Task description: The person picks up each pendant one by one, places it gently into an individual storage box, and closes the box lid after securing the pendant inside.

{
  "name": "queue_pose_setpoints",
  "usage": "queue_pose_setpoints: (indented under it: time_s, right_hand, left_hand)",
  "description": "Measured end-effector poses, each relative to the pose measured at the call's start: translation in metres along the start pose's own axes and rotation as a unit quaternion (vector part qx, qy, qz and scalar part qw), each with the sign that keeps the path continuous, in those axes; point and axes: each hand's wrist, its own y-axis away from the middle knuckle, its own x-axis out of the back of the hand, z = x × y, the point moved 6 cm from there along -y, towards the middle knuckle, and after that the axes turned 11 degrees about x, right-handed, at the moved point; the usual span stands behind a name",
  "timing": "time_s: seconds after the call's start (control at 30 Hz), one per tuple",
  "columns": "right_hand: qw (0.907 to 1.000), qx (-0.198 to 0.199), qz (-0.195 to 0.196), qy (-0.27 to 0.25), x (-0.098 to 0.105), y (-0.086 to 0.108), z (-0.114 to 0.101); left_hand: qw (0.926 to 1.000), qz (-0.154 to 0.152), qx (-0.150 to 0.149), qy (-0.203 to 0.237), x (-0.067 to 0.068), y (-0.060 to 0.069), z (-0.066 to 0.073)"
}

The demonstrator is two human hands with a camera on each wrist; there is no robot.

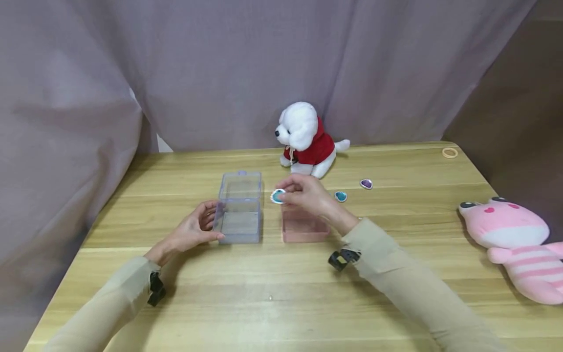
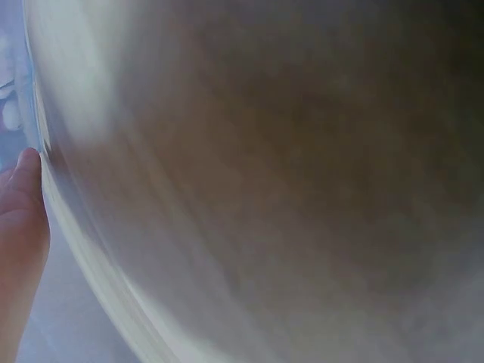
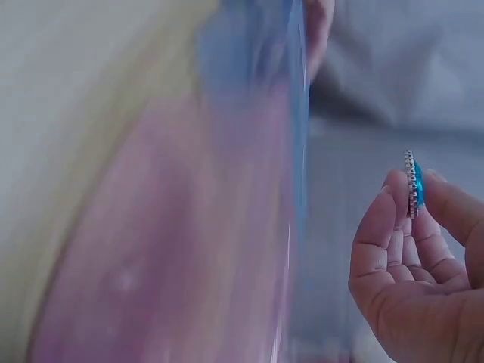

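Observation:
Between thumb and fingers, my right hand (image 1: 308, 195) pinches a teal gem (image 1: 277, 196) with a silvery beaded rim. In the right wrist view the gem (image 3: 417, 185) is seen edge-on. The hand hovers over a pink see-through box (image 1: 305, 237), hiding its back part. A bluish clear plastic box (image 1: 239, 239) stands left of it, its hinged lid (image 1: 240, 186) raised at the back. My left hand (image 1: 195, 230) holds this clear box by its left side, thumb at the front corner. Only part of that hand (image 2: 21, 219) shows in the left wrist view.
Right of the pink box lie another teal gem (image 1: 340, 196) and a purple gem (image 1: 366, 184). A white plush dog (image 1: 303, 142) in red sits behind the boxes. A pink plush frog (image 1: 512, 234) lies at the right, and a wooden ring (image 1: 449, 153) by the back right corner.

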Motion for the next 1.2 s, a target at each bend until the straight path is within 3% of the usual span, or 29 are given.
queue_pose_setpoints:
  time_s: [0.07, 0.17, 0.27, 0.37, 0.53, 0.73, 0.83, 1.2]
  right_hand:
    - [0.9992, 0.001, -0.033, -0.021, -0.035, -0.012, -0.003]
    - [0.9972, -0.001, -0.074, -0.013, -0.078, -0.024, -0.004]
    - [0.9912, 0.015, -0.115, 0.064, -0.107, -0.032, -0.004]
    - [0.9735, 0.036, -0.157, 0.162, -0.125, -0.036, -0.004]
    - [0.9428, 0.047, -0.203, 0.261, -0.139, -0.039, -0.001]
    - [0.9238, 0.039, -0.224, 0.308, -0.146, -0.044, 0.006]
    - [0.92, 0.038, -0.227, 0.317, -0.147, -0.047, 0.008]
    - [0.9234, 0.047, -0.212, 0.316, -0.15, -0.047, 0.01]
  left_hand:
    - [1.0, -0.002, 0.0, 0.002, 0.0, 0.0, 0.0]
    - [1.0, -0.006, 0.0, 0.005, 0.0, -0.001, -0.001]
    - [0.9999, -0.01, 0.001, 0.006, -0.001, 0.001, -0.001]
    - [0.9999, -0.015, 0.001, 0.006, -0.001, 0.002, -0.001]
    - [0.9999, -0.013, 0.009, 0.007, 0.0, 0.001, -0.002]
    - [0.9999, -0.015, 0.007, 0.004, 0.0, -0.001, -0.003]
    - [0.9998, -0.017, 0.003, 0.005, 0.0, -0.002, -0.002]
    - [0.9996, -0.021, 0.006, 0.018, -0.001, 0.0, -0.001]
